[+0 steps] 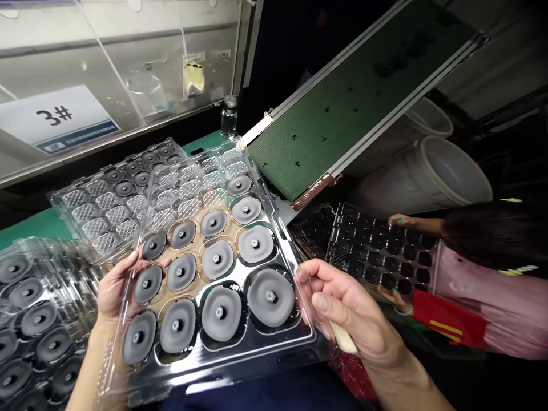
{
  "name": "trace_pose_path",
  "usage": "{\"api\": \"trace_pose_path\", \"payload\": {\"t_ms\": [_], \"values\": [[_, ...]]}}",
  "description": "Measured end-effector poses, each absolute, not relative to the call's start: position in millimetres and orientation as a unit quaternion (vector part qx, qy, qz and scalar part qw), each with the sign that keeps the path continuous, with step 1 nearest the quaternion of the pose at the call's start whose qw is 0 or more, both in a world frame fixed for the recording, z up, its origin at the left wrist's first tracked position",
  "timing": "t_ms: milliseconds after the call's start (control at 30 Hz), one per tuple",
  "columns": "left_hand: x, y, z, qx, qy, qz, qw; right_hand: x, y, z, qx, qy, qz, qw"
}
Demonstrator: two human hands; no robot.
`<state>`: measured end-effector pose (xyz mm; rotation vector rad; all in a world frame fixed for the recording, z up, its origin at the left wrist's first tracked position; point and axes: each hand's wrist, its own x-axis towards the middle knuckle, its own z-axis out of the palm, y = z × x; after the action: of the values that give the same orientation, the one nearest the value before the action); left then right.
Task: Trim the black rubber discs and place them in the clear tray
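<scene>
Both hands hold up a clear plastic blister tray (240,353), tilted in front of me. Grey round rubber-like discs (220,312), each with a small dark stud at its centre, sit in its nearer pockets; the far pockets hold none. My left hand (115,288) is closed on the tray's left edge, its fingers partly hidden behind the plastic. On the right edge, my right hand (349,305) pinches the rim between thumb and fingers. A cream-coloured piece (342,338) shows under that hand; its kind is unclear.
A partly filled tray (103,214) lies on the green bench beyond. Stacked filled trays (38,308) stand at left. A glass bottle (229,119) stands beside a sloping green conveyor (317,125). Pale bins (428,171) and a co-worker (475,285) holding another tray are at right.
</scene>
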<state>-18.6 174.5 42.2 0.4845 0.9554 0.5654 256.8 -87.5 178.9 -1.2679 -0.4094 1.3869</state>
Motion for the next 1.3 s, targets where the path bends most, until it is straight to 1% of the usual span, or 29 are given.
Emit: {"api": "trace_pose_path", "payload": {"t_ms": [500, 900, 1300], "values": [[-33.9, 208.0, 35.6, 0.208, 0.445, 0.244, 0.836, 228.0, -56.1, 185.5, -0.56, -0.16, 0.588, 0.562], [-37.5, 203.9, 41.2, 0.237, 0.429, 0.307, 0.816, 214.4, -70.1, 188.3, -0.579, -0.177, 0.582, 0.543], [-33.2, 197.0, 44.1, 0.218, 0.441, 0.293, 0.82, 207.0, -87.6, 190.8, -0.593, -0.201, 0.582, 0.519]]}}
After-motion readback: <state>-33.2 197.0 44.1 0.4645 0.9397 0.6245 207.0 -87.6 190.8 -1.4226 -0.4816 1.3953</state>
